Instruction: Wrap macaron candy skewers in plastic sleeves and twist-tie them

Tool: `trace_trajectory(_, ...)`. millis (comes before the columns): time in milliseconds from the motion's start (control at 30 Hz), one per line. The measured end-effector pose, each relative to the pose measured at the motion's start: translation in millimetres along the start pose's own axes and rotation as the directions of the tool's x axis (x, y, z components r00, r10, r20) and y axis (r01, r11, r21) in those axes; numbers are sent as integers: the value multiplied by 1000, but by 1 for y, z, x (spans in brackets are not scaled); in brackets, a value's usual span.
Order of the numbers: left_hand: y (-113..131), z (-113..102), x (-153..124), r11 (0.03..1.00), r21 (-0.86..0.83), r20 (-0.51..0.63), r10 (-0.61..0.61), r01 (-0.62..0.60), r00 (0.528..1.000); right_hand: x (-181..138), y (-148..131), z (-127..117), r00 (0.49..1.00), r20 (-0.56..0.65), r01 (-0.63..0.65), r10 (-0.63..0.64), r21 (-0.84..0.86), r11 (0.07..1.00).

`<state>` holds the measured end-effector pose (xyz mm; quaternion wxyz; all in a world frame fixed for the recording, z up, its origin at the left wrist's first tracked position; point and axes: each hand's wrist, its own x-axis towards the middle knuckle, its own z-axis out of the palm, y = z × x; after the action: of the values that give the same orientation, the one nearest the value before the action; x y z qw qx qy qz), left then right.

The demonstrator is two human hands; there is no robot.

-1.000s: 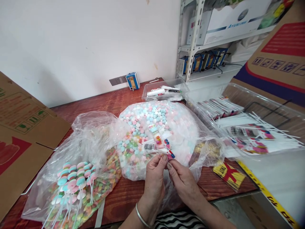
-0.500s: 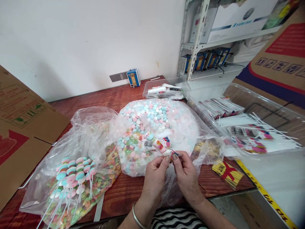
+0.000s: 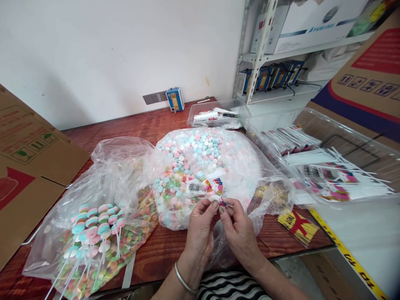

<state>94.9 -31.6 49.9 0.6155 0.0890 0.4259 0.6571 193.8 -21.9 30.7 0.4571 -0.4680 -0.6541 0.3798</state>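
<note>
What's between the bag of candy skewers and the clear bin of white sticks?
Head view: a big bag of pastel candies, a wrapped skewer held over its near edge.

We looked down on a reddish-brown wooden table [image 3: 140, 125]. Behind the table rose a plain white wall [image 3: 109, 50], and a grey socket plate [image 3: 154, 97] sat low on it, just above the table's far edge. To the right of the table, against that wall, we saw a pale metal shelf rack [image 3: 258, 50] that carried a white box [image 3: 312, 21]. Soft, even light lay over the table.
</note>
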Motion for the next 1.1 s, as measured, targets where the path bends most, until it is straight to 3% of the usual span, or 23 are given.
trace_trajectory(167,-3,-1,1,995,-89,35,-41,44,999,-4,1,4,997,-60,-37,39,42,998)
trace_trajectory(367,-10,-14,4,956,-231,-7,-186,180,982,0,9,-6,979,165,-140,118,126,982)
trace_trajectory(467,-9,-20,2,946,-220,-41,-252,237,967,6,15,-9,971,161,-201,176,154,967)
trace_trajectory(667,-8,-24,-3,960,-93,-71,-270,263,960,14,12,-9,980,176,-100,90,51,994)
trace_trajectory(833,-6,-24,-5,957,-44,-5,-287,287,958,6,5,-11,965,261,59,-38,-72,996)
trace_trajectory(967,-7,-24,-6,976,5,76,-219,219,973,1,9,-10,943,332,44,6,-143,989)
trace_trajectory(1100,-11,-22,-5,981,41,58,-191,188,980,1,12,-7,925,377,34,39,-184,982)
